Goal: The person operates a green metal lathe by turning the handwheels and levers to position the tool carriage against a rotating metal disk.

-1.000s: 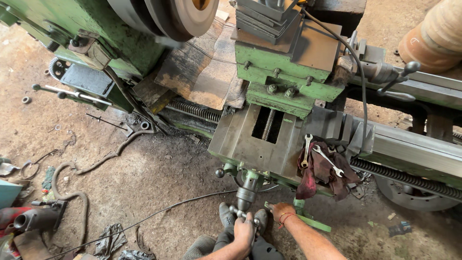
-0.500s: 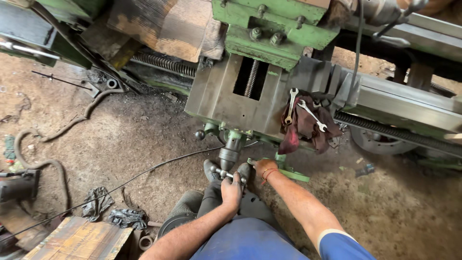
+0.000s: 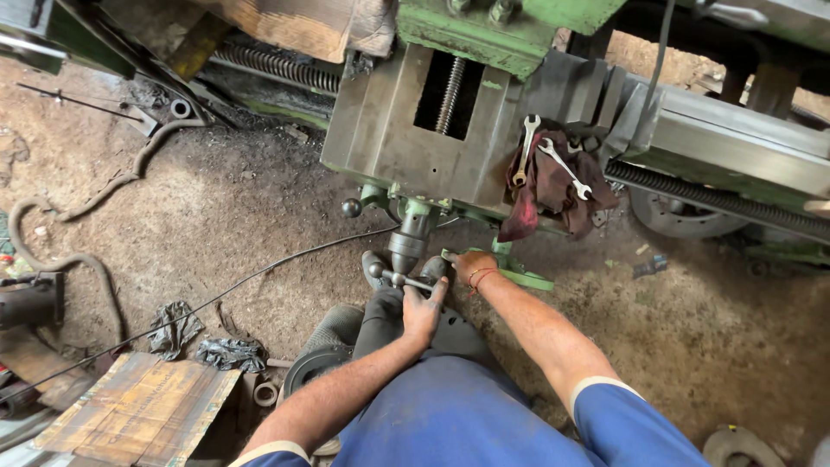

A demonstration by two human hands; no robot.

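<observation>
The left hand (image 3: 421,313) is closed around the crank handle (image 3: 399,278) low at the machine's near side, while the right hand (image 3: 467,262) rests open-fingered on the green lever (image 3: 517,275) just right, so turn it slowly with both wrists steady.

Two open-ended spanners (image 3: 553,162) lay on dark red rag (image 3: 553,195), draped over grey machine carriage (image 3: 389,130). Lead screw (image 3: 450,91) visible in carriage slot. Coiled spring guard (image 3: 272,67) ran along bed, upper left. Thin black cable (image 3: 216,292) crossed dirt floor (image 3: 233,207). Thick hose (image 3: 104,186) curved at left. Crumpled black rags (image 3: 203,342) lay beside wooden pallet (image 3: 143,402). Small metal ring (image 3: 265,393) sat near pallet edge.
</observation>
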